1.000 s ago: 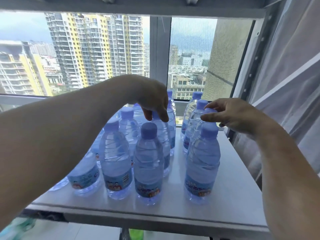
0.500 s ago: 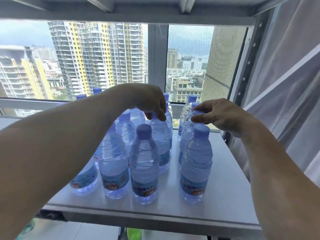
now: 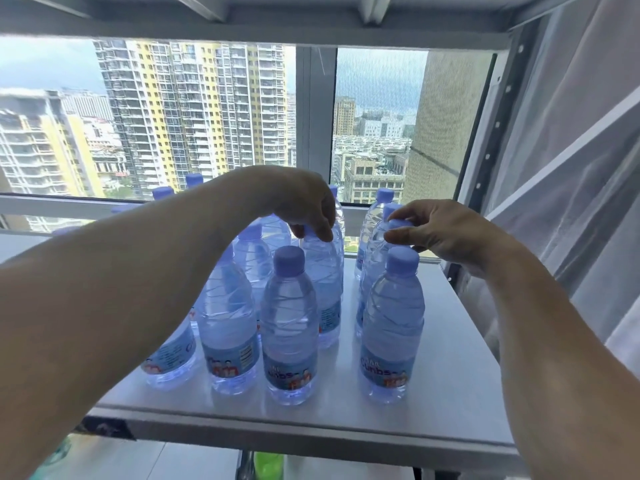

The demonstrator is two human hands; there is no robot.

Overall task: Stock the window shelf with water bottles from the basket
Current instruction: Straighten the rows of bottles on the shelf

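Observation:
Several clear water bottles with pale blue caps stand in rows on the white window shelf (image 3: 457, 368). My left hand (image 3: 301, 206) reaches over the middle rows and pinches the cap of a bottle (image 3: 325, 278) that stands behind the front middle bottle (image 3: 290, 327). Its cap is hidden under my fingers. My right hand (image 3: 436, 233) pinches the cap of the second bottle (image 3: 375, 268) in the right column, just behind the front right bottle (image 3: 393, 327). Both held bottles are upright on the shelf. The basket is out of view.
A window (image 3: 207, 116) with a grey frame closes the shelf's back. A perforated upright post (image 3: 491, 133) and a sheer grey curtain (image 3: 581, 188) stand on the right. A metal beam (image 3: 277, 26) runs overhead. The shelf's right strip is bare. Something green (image 3: 268, 465) shows below.
Both hands stay on the same two bottle caps. The view has shifted slightly, and more of the overhead beam shows.

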